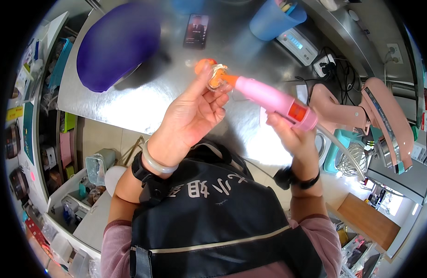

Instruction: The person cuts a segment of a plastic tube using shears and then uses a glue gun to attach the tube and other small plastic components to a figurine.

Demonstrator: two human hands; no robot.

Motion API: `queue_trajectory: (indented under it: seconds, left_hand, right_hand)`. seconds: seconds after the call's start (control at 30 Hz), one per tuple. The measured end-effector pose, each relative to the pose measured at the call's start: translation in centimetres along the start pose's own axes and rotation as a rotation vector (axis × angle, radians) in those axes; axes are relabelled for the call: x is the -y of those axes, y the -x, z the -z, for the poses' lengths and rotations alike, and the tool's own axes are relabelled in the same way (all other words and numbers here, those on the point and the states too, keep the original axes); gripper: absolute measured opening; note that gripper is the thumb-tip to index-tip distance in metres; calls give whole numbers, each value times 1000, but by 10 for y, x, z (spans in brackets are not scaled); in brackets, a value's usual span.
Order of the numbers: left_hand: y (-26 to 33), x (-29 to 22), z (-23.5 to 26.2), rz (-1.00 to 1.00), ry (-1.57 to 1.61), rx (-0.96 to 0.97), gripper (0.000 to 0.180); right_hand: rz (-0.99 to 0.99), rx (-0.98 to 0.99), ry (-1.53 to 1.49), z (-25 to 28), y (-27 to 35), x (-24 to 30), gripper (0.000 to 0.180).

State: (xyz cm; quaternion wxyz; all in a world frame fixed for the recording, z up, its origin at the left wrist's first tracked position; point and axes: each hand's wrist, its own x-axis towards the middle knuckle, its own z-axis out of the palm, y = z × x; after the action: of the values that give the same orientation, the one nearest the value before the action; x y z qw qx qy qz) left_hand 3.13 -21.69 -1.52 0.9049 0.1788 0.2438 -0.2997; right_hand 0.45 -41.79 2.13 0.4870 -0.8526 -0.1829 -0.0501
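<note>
Above steel counter point(130, 104), left hand point(195, 116) pinches orange piece point(213, 74); right hand point(292, 134) clasps pink tool point(269, 97) touching it.

phone point(195, 30) behind left hand point(190, 116) | cup point(274, 19) right of phone | scale point(297, 45) right of cup

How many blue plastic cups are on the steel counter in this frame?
2. One blue cup stands at the far edge beside the digital scale, holding some utensils. A second blue cup is cut off by the top of the frame, above the phone. Others may lie outside the view.
</note>
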Motion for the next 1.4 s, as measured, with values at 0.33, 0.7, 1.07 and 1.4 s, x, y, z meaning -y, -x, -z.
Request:
queue_trajectory:
  seconds: [0.33, 0.7, 1.07, 1.4]
  left_hand:
    - [1, 0, -1, 17, -4, 4, 34]
    - [-2, 2, 1, -4, 94, -15, 37]
    - [-2, 3, 0, -16, 71, -10, 39]
    - [-1, -2, -2, -36, -12, -27, 36]
  right_hand:
    - [-41, -5, 76, 2, 3, 6, 19]
    - [-86, -20, 12, -3, 8, 5, 20]
    - [-141, -24, -36, -10, 12, -1, 23]
    - [-171, -15, -171, 4, 7, -5, 20]
